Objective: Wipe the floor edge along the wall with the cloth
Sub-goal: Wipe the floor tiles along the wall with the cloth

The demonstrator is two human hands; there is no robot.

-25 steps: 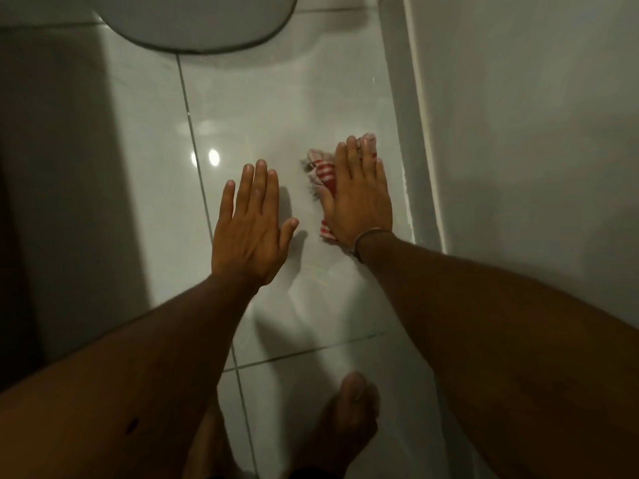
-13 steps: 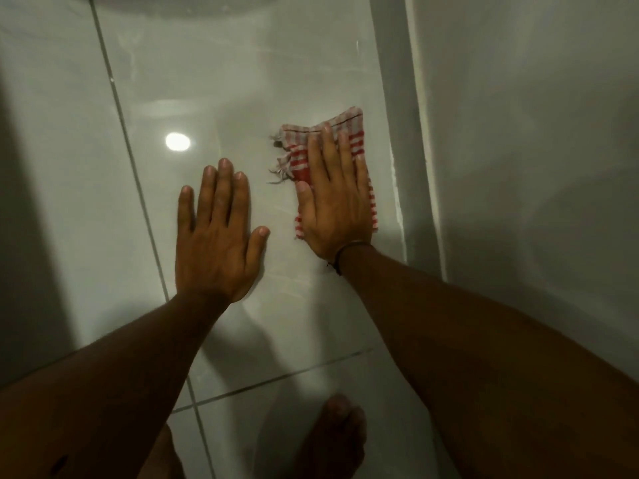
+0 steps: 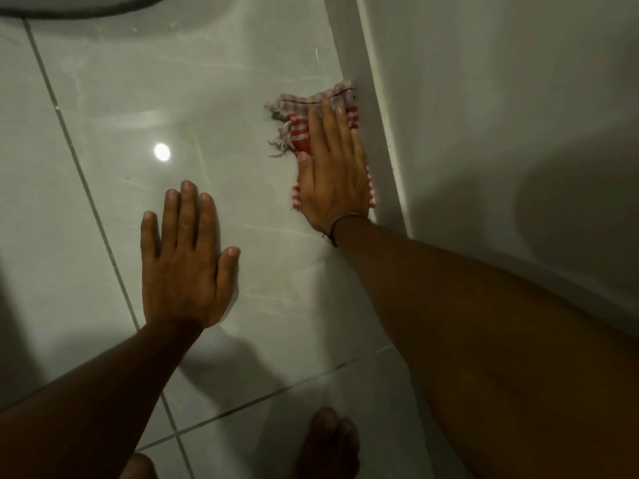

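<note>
A red-and-white checked cloth [image 3: 298, 124] with frayed edges lies flat on the glossy white floor tiles, its right side touching the skirting [image 3: 377, 108] at the foot of the wall [image 3: 501, 115]. My right hand [image 3: 333, 174] presses flat on top of the cloth with fingers together, covering most of it. My left hand [image 3: 183, 267] rests palm down on the bare tile to the left and nearer to me, fingers spread, holding nothing.
A dark-rimmed rounded object [image 3: 79, 6] sits at the top left edge. Grout lines [image 3: 83, 188] cross the tiles. My bare feet [image 3: 328, 444] stand at the bottom of the view. A ceiling light reflects off the floor [image 3: 161, 152].
My right hand has slid the cloth rightward until it touches the skirting. My left hand has stayed flat on the tile.
</note>
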